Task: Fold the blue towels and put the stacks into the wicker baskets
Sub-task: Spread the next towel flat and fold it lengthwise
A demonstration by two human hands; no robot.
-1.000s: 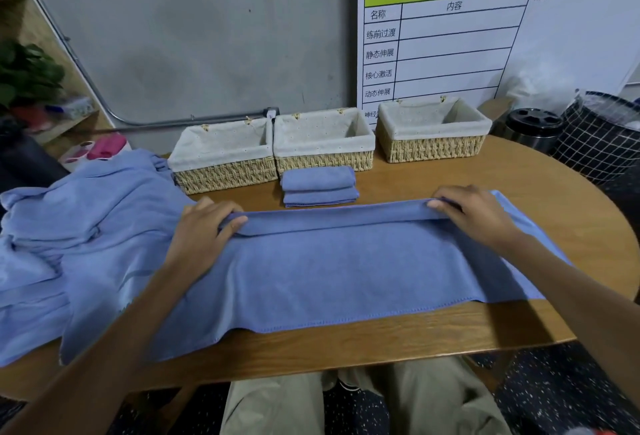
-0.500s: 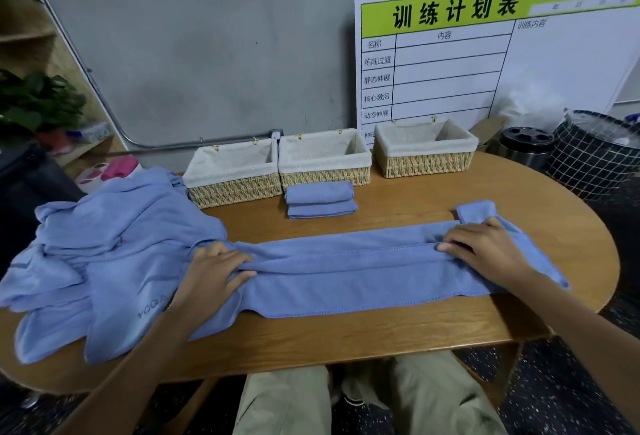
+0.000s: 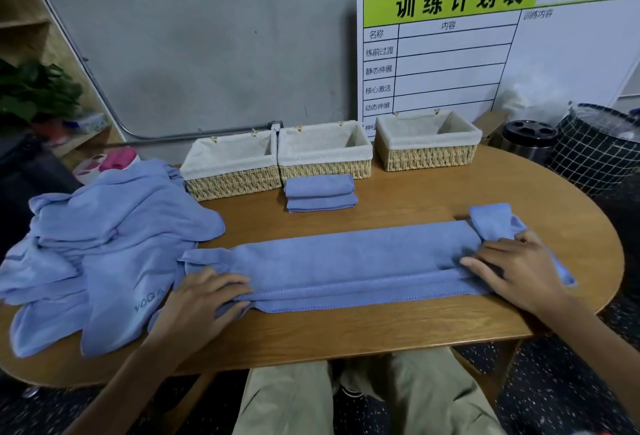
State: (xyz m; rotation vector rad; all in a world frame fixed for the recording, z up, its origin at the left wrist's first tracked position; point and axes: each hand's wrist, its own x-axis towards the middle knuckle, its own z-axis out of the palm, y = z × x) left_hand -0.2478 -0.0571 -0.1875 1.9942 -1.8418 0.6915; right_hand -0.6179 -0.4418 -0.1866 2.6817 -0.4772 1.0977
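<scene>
Three wicker baskets (image 3: pixel 231 171) (image 3: pixel 325 155) (image 3: pixel 428 144) far, two folded towels (image 3: pixel 318 186) (image 3: pixel 322 202) stacked, one long towel (image 3: pixel 346 265), one unfolded heap (image 3: pixel 104 244) left.

You are in what looks like a gym back room: a white board with a green header band (image 3: pixel 498 50) headed "training plan" in Chinese leans on the bare grey wall (image 3: pixel 207 53), and one blue towel (image 3: pixel 114 282) reads "YOGA".

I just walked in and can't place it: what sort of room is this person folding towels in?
Probably a gym or yoga studio's back room. A training-plan board leans on the bare wall, one towel in the loose pile is printed YOGA, and lined wicker baskets stand ready on the wooden table.
</scene>
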